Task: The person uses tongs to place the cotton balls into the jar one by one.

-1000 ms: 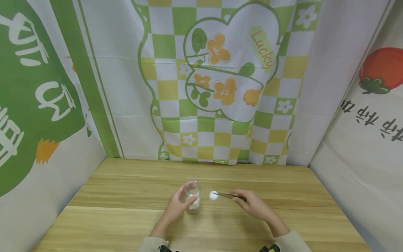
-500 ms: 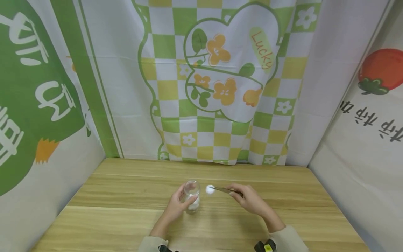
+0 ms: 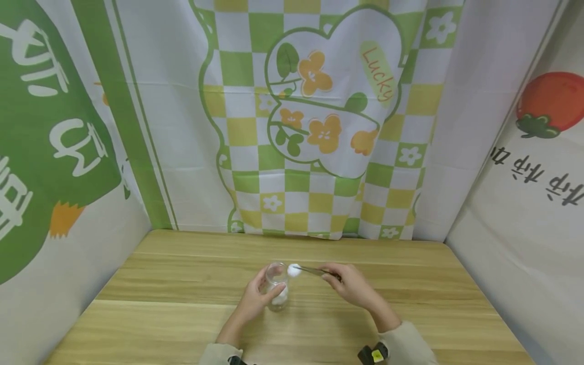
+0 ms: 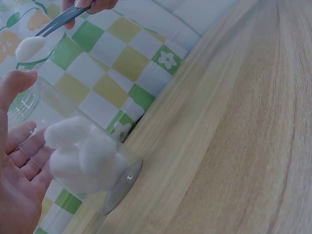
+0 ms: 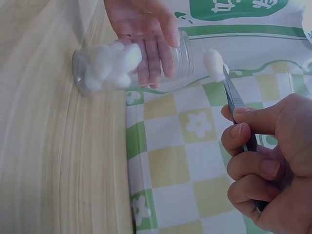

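A clear jar (image 3: 277, 274) stands upright on the table with its mouth uncovered. My left hand (image 3: 256, 295) wraps its fingers and thumb round the jar's upper side. Several white cotton balls (image 4: 85, 156) lie heaped in the jar's lower half. My right hand (image 3: 349, 285) grips a pair of metal tweezers (image 5: 233, 92), pointing left. Between the tweezer tips one cotton ball (image 5: 213, 65) is pinched, just outside the jar's mouth and a little above the rim, as the left wrist view shows.
The wooden table (image 3: 191, 284) runs back to a green and yellow checked cloth (image 3: 319, 203). Printed cloths also hang on the left and right sides. A beige sleeve (image 3: 408, 344) and dark wrist straps show at the front edge of the head view.
My right hand has moved left and slightly up in the head view, carrying the tweezers and cotton ball closer to the jar's mouth. My left hand and the jar stay in place.
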The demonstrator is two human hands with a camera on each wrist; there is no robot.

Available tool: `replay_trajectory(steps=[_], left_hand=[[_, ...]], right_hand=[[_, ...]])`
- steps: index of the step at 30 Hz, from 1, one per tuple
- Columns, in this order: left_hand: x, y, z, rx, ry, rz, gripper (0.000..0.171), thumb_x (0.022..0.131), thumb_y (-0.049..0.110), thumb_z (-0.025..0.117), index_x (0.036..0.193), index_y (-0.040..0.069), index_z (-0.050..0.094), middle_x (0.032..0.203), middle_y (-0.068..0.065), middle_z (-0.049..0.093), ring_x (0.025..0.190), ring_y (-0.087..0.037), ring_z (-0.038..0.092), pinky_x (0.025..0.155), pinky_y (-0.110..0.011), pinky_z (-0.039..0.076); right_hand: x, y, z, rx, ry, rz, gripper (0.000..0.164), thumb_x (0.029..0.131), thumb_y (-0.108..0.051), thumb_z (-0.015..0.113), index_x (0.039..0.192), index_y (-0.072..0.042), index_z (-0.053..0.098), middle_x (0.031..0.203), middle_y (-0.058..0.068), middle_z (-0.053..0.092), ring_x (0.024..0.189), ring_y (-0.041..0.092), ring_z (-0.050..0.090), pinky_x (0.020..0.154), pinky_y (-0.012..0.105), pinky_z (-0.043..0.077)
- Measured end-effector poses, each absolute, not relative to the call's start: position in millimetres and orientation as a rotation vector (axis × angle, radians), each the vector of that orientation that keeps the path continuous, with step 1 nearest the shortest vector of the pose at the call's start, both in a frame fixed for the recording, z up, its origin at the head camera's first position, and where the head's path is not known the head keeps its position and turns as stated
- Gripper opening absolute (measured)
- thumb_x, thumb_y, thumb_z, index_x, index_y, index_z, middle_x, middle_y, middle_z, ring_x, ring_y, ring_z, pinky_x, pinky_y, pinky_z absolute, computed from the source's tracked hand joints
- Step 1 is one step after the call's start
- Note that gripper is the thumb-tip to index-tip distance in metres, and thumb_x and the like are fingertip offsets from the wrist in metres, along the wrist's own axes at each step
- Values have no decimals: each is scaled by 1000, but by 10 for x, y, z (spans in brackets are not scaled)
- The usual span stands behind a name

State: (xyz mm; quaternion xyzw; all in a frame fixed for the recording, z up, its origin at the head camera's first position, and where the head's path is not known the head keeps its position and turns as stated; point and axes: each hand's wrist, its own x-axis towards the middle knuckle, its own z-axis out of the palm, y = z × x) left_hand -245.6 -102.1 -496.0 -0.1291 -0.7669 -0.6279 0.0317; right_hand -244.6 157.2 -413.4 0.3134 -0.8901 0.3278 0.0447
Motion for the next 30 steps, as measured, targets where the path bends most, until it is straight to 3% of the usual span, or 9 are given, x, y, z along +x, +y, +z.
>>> replay_trajectory(steps=[12, 19, 30], left_hand=[[-2443, -1019, -4949, -407, -2370, -1934, 60, 90, 19, 66, 142, 2, 42, 143, -23, 50, 138, -48, 38, 116, -66, 28], [-2439, -1028, -4948, -387, -2405, -1913, 67, 90, 23, 66, 145, -2, 35, 148, -29, 41, 137, -52, 36, 113, -67, 30], [-2445, -1019, -4944, -377, -2401, -1941, 66, 90, 22, 66, 145, 0, 36, 146, -26, 45, 138, -51, 37, 113, -69, 30]], right_hand=[[-2474, 1426, -4121, 943, -2700, 991, 25, 95, -11, 57, 117, -1, 65, 61, -2, 49, 51, -5, 31, 48, 13, 30], [-2479, 1339, -4161, 940, -2694, 958, 23, 95, -11, 57, 115, -3, 65, 65, 0, 54, 53, -4, 33, 47, 13, 32], [-2487, 1212, -4212, 912, -2732, 968, 22, 94, -10, 58, 114, -6, 66, 64, -2, 53, 52, -3, 33, 46, 12, 30]])
